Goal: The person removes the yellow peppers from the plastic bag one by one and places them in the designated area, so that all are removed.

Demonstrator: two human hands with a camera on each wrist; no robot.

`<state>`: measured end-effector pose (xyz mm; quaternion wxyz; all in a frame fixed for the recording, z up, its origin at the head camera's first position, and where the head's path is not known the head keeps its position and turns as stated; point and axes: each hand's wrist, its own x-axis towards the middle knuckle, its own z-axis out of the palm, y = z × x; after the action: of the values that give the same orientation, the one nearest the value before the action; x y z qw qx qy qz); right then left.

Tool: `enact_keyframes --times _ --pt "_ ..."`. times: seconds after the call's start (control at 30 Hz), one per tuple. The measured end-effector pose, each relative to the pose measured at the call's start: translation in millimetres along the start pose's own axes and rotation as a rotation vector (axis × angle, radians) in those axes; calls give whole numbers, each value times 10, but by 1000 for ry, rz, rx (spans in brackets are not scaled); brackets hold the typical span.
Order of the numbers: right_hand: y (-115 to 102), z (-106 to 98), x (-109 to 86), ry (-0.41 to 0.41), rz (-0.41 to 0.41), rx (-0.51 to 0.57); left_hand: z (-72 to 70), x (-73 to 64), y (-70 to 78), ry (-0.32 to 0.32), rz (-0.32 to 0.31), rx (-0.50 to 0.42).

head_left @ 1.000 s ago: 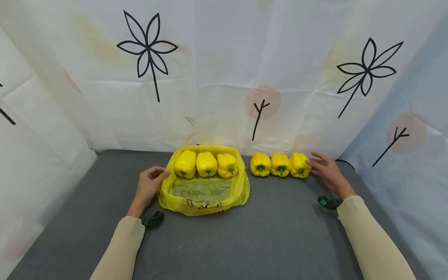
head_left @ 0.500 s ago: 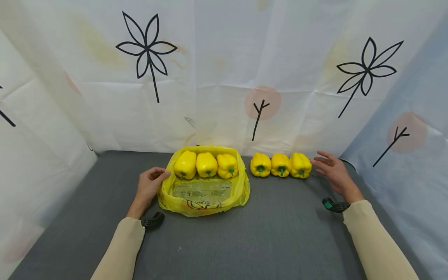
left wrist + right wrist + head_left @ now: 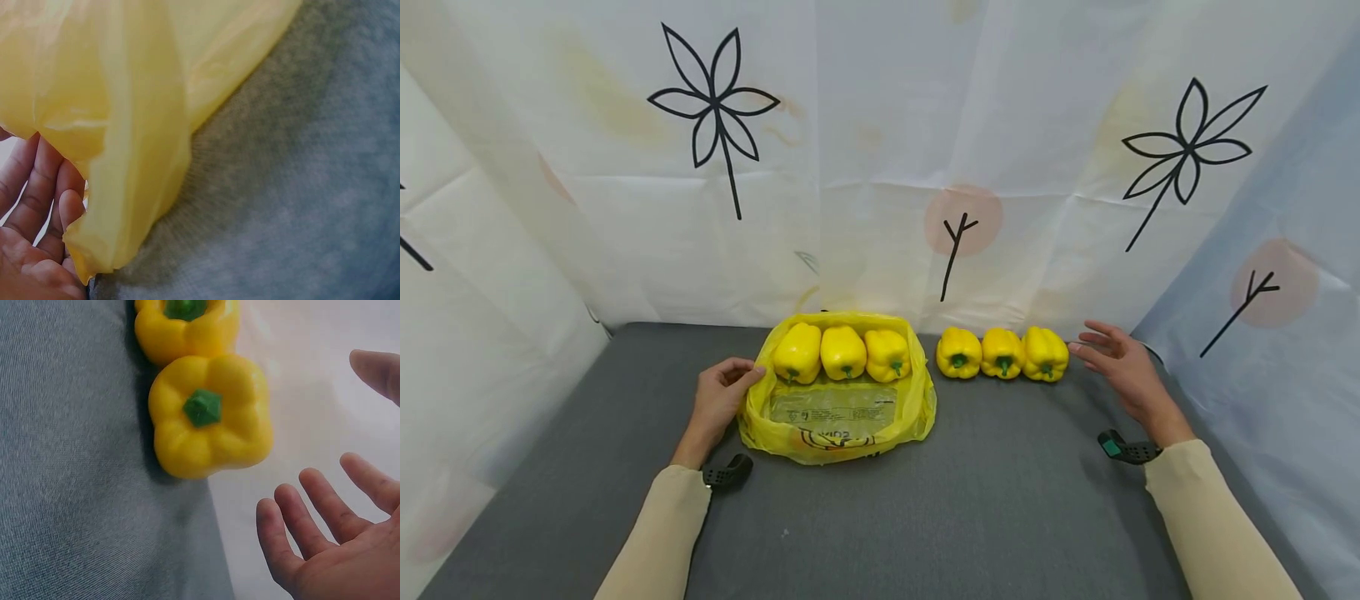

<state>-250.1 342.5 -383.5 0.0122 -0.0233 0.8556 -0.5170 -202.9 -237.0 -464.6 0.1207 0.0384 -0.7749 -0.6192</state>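
A yellow plastic bag (image 3: pixel 831 454) lies with its mouth spread wide. Three yellow bell peppers (image 3: pixel 842 352) stand in a row along its far side. My left hand (image 3: pixel 718 404) pinches the bag's left rim between thumb and fingers; in the left wrist view the yellow film (image 3: pixel 137 137) partly covers the fingers. Outside the bag, to its right, three more yellow bell peppers with green stems stand side by side, the rightmost pepper (image 3: pixel 1044 354) nearest my right hand (image 3: pixel 1123 371). That hand holds nothing. Its fingers are spread and apart from the pepper (image 3: pixel 209 419) in the right wrist view.
Everything rests on a dark grey cloth-covered table (image 3: pixel 925 533). A white curtain (image 3: pixel 880 150) with printed flowers and twigs hangs close behind the peppers and along both sides. Each wrist wears a black camera band (image 3: pixel 1127 447).
My right hand has drawn away to the right from the rightmost pepper, which its fingertips were at a second ago. The left hand, bag and peppers stay put.
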Motion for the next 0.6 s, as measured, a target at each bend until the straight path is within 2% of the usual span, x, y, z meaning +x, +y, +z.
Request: enact_keyframes --times 0.4,0.6 --pt "-125 64 -79 -10 -68 -39 9 7 -12 5 33 2" --pt "-175 117 -104 -12 -101 -15 5 9 -17 0 32 -8"
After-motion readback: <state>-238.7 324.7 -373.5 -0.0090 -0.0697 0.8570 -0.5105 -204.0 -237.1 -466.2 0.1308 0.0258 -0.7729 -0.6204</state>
